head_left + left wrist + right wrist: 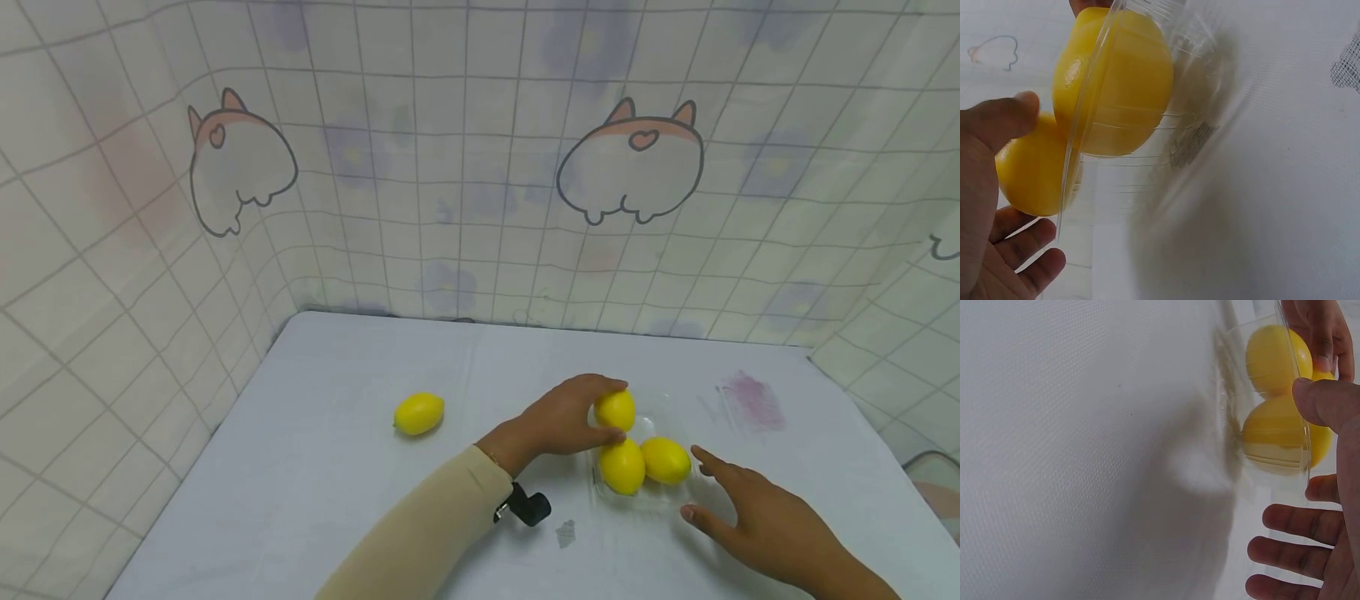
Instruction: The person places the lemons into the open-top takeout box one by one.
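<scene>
My left hand [573, 417] holds a yellow lemon [615, 411] between thumb and fingers, at the left far side of a clear plastic container [633, 502]. Two more lemons lie in that container: one at the near left [622, 467], the other at the right [666, 460]. From the left wrist, the held lemon [1035, 169] shows outside the transparent wall, below the thumb. My right hand [772, 521] is beside the container's right side, its thumb and fingers spread with nothing between them. Whether its thumb touches the rim I cannot tell.
Farther left on the white table [315, 467] lies a separate lemon [418, 414]. A small grey mesh patch [566, 533] sits in front of the container, and a pink stain [752, 402] marks the surface at right. Grid-patterned curtains [465, 183] enclose the back and sides.
</scene>
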Motion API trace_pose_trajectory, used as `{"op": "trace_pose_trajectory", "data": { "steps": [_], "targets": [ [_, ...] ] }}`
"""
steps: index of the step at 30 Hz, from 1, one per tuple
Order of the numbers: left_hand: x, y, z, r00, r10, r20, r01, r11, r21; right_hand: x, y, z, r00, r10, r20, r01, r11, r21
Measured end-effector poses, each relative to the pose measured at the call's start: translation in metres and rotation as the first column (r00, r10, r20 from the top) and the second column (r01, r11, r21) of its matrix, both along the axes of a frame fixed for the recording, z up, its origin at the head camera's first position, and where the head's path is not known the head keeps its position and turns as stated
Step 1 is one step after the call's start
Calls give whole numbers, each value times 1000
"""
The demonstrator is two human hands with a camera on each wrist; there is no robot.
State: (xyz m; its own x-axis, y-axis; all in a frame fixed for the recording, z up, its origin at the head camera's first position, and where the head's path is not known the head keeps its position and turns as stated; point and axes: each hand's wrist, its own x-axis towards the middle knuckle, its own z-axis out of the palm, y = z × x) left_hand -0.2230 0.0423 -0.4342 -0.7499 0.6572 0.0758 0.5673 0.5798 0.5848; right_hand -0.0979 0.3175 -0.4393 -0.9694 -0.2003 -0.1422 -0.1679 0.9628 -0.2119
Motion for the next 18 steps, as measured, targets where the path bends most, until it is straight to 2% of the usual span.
{"op": "trace_pose_trajectory", "data": {
  "steps": [6,9,14,18],
  "targets": [
    [-1,2,-3,999,-20,-49,19,999,-29,1,0,-1,1000,5,-16,-5,1000,-8],
    [-2,5,-4,994,-27,-106,19,997,-68,1,1,-1,1000,6,-17,-6,1000,-8],
    [-2,7,-7,984,-8,-180,-23,986,-167,1,0,0,1000,5,-11,-5,1000,-7],
    [-1,9,-10,982,11,-187,-52,976,-213,0,0,0,1000,7,-11,-7,1000,-3]
  ]
}}
